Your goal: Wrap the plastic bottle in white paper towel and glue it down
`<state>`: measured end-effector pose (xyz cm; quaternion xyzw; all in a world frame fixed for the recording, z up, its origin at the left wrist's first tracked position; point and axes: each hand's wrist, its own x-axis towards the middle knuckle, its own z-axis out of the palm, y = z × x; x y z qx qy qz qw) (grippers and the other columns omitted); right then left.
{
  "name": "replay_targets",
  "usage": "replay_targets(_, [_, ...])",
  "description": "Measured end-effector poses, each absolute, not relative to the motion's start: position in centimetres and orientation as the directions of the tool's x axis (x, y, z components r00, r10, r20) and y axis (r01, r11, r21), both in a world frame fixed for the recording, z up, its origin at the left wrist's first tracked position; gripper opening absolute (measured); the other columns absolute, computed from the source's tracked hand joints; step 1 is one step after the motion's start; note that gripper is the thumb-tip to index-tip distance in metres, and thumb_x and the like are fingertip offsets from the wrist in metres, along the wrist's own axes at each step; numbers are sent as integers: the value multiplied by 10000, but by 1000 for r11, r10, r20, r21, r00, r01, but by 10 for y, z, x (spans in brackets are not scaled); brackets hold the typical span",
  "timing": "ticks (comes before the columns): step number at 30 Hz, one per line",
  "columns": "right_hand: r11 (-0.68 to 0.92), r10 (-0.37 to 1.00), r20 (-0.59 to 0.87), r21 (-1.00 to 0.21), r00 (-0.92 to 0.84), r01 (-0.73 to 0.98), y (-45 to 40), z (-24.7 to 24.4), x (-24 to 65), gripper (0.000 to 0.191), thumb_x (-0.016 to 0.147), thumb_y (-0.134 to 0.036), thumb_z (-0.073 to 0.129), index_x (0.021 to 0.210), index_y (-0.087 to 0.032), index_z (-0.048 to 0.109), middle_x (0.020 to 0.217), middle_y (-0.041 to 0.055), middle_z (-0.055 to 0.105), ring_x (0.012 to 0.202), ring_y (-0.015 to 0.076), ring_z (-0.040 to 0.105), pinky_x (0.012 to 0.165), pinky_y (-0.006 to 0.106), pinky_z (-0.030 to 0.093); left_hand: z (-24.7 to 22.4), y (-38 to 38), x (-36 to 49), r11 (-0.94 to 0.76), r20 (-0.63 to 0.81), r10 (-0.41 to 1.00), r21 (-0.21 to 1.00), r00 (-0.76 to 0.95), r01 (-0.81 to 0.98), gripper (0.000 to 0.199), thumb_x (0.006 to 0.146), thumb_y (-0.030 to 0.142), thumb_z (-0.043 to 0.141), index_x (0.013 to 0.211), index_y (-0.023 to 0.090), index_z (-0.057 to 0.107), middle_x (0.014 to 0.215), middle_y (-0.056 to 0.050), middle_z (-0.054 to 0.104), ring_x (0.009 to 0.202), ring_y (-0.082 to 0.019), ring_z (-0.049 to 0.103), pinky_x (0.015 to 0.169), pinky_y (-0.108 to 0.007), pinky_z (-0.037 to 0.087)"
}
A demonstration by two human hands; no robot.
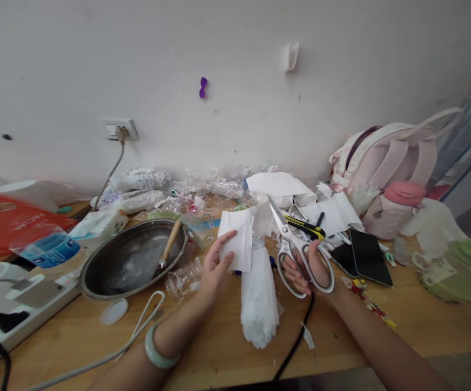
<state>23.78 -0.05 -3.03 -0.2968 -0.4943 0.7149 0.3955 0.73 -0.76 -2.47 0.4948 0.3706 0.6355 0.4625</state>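
While the left hand (212, 270) holds folded white paper (236, 236) above the wooden counter's (219, 347) middle, the right hand (322, 272) grips white-handled metal scissors (286, 233) back from the front edge; a red plastic bag (10, 222) reads "FACIAL".

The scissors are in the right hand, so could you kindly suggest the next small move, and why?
I would probably ease the scissors toward the white paper: the left hand holds the paper, and the right hand grips the scissors by their handles, to the right of it.
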Motion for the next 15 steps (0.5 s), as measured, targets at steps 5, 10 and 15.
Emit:
replay_targets(5, [-265, 842, 68, -813, -535, -519, 5, -22, 238, 703, 646, -872, 271, 559, -183, 383, 435, -74, 328, 283, 14, 166, 209, 133, 173, -24, -8, 7, -309, 298, 951, 924, -82, -226, 406, 718, 321, 629, 1100, 187, 617, 1195, -73, 615, 1095, -262, 545, 899, -357, 428])
replay_targets(10, [-265, 788, 132, -809, -601, -525, 0, -10, 240, 905, 530, -929, 278, 836, -126, 562, 641, 48, 572, 355, 40, 311, 278, 161, 285, -19, -10, 9, -316, 306, 949, 923, -81, -217, 401, 728, 310, 627, 1111, 192, 602, 1192, -71, 616, 1122, -251, 533, 928, -354, 419])
replay_targets(15, [-252, 655, 109, -902, -747, -352, -4, -17, 243, 992, 479, -944, 267, 970, -137, 570, 760, 85, 610, 438, 88, 459, 364, 212, 369, -15, -9, 10, -305, 291, 950, 944, -118, -129, 428, 730, 282, 621, 1145, 194, 570, 1276, -73, 560, 1219, -240, 458, 1023, -359, 344])
